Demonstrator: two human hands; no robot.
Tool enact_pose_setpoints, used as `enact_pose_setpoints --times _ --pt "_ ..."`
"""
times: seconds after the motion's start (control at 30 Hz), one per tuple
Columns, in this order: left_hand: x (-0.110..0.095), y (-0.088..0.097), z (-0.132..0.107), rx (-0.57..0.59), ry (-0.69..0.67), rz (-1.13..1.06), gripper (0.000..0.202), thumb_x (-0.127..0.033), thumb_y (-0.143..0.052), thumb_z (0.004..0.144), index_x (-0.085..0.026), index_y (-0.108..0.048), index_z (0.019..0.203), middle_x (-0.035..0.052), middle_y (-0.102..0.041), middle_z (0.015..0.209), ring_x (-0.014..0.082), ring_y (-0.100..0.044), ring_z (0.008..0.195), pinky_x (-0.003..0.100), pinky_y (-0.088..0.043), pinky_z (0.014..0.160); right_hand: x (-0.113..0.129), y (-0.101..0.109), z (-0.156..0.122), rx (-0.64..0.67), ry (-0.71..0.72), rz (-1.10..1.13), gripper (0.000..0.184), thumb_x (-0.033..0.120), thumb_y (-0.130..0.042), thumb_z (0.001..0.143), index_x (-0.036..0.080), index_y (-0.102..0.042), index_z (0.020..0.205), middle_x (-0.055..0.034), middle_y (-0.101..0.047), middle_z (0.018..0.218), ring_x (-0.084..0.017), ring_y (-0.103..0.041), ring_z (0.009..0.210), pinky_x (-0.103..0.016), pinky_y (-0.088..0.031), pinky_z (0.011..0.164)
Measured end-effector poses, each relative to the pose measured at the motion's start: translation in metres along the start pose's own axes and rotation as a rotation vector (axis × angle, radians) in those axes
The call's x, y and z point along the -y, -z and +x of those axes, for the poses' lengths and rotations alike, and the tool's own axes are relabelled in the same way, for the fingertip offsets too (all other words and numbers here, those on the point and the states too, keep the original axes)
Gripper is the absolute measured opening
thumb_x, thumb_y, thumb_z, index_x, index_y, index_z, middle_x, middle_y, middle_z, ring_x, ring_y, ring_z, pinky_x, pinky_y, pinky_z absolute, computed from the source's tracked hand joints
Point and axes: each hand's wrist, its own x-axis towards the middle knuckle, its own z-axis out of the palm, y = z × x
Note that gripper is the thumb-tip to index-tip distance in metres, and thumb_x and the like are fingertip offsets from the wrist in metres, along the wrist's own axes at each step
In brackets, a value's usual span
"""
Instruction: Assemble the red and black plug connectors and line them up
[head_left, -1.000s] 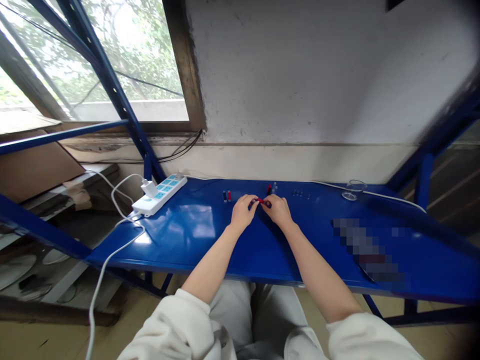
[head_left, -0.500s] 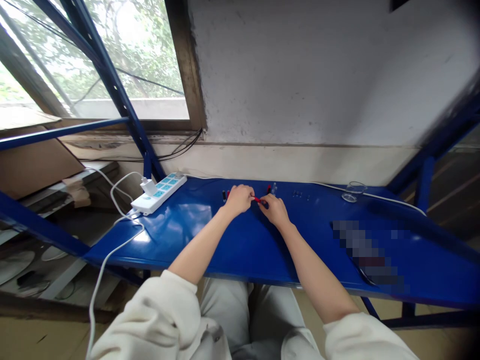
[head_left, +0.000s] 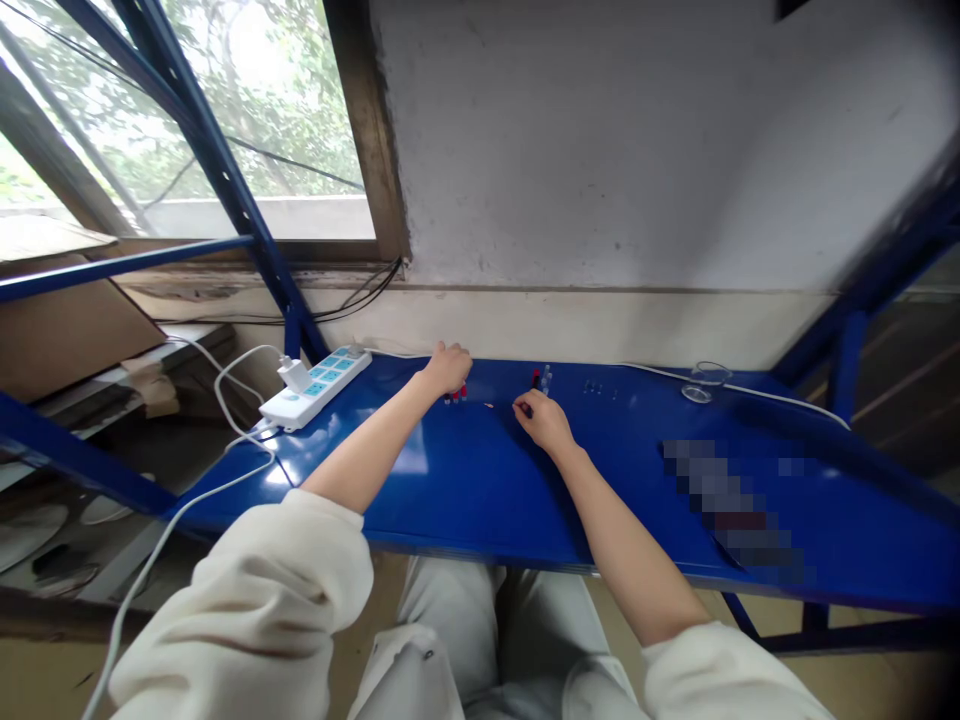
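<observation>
Small red-topped tubes, a short row of them, on the blue table near its back edge, partly under the left hand. That hand is palm-down, fingers bent at the tube tops; can't tell from here whether they grip. Right hand is apart from it, fingertips pinched on a small dark piece (too small to name). Tiny pale scrap lies between the hands. Just beyond the right hand: a red-and-black piece with clear tubes beside it. Farther right, small clear bits, then a clear round container near the white cable. Pixelated patch on the table's right side, contents unreadable. Far left, a white power strip, blue sockets, white plug in it. Window behind, at left; gray wall straight ahead.
</observation>
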Motion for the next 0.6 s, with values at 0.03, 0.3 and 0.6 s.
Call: enact_pose_setpoints --times 0.03,0.3,0.6 --pt "0.0 -0.002 -0.001 -0.001 0.0 0.003 0.009 -0.007 -0.055 0.066 -0.014 -0.06 0.064 0.0106 -0.059 0.084 0.0244 -0.048 0.09 0.04 -0.029 0.084 0.0 0.0 0.0 0.004 0.0 0.002 0.017 0.022 -0.043 0.079 0.019 -0.059 0.081 -0.0026 -0.056 0.076 -0.011 -0.051 0.062 -0.022 -0.035 0.057" --pt "-0.001 -0.008 -0.001 -0.028 -0.013 0.013 0.013 -0.005 -0.05 0.067 -0.014 -0.059 0.065 0.0111 -0.058 0.085 0.0243 -0.047 0.09 0.042 -0.029 0.085 0.0 0.001 0.0 0.023 -0.013 -0.003 0.017 0.022 -0.043 0.08 0.019 -0.059 0.081 -0.0024 -0.056 0.076 -0.011 -0.051 0.061 -0.022 -0.035 0.055" --pt "0.002 -0.016 0.002 -0.026 0.015 -0.035 0.015 -0.005 -0.05 0.065 -0.016 -0.059 0.069 0.0088 -0.062 0.082 0.0218 -0.05 0.085 0.041 -0.028 0.085 -0.001 -0.001 0.0 0.014 -0.01 -0.018 0.017 0.023 -0.042 0.08 0.019 -0.059 0.081 -0.002 -0.056 0.075 -0.011 -0.051 0.061 -0.023 -0.036 0.057"
